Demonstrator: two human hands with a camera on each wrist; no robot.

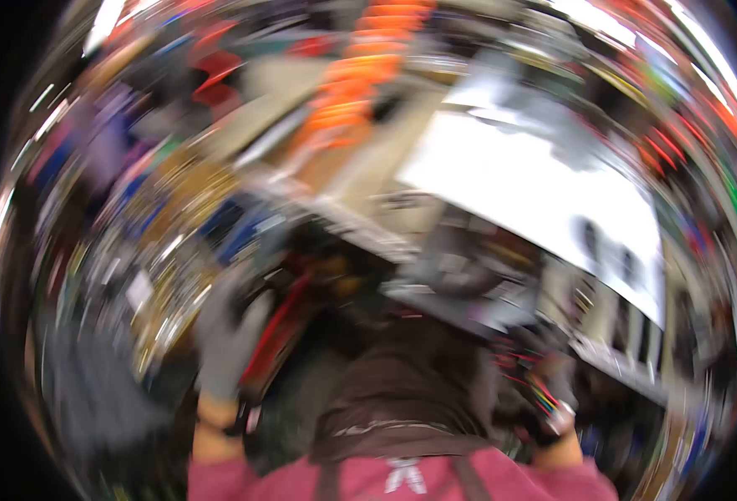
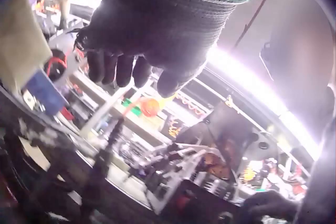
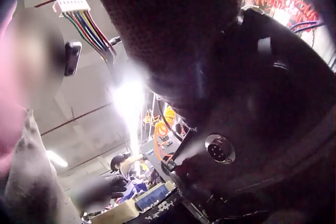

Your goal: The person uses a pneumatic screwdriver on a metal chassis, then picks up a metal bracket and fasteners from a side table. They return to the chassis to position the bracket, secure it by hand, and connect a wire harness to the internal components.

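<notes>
In the blurred head view my left hand point(image 1: 230, 326), in a grey glove, hangs beside a red-edged dark thing point(image 1: 281, 326). Its gloved fingers point(image 2: 124, 71) point loosely down in the left wrist view, with nothing seen between them. My right hand point(image 1: 548, 367), also gloved, holds a black casing point(image 3: 273, 103) in the right wrist view; its fingertips are hidden. A round metal multi-pin socket point(image 3: 219, 149) is set in the casing. Nearby hangs a white plug point(image 3: 72, 6) with several coloured wires point(image 3: 90, 29).
Ahead stands a bench point(image 1: 385, 184) with a bright white panel point(image 1: 519, 167) on its right. An orange coiled hose point(image 1: 343, 92) hangs above the bench. Cluttered goods point(image 1: 168, 250) fill the left side. Another person point(image 3: 123, 163) appears in the background of the right wrist view.
</notes>
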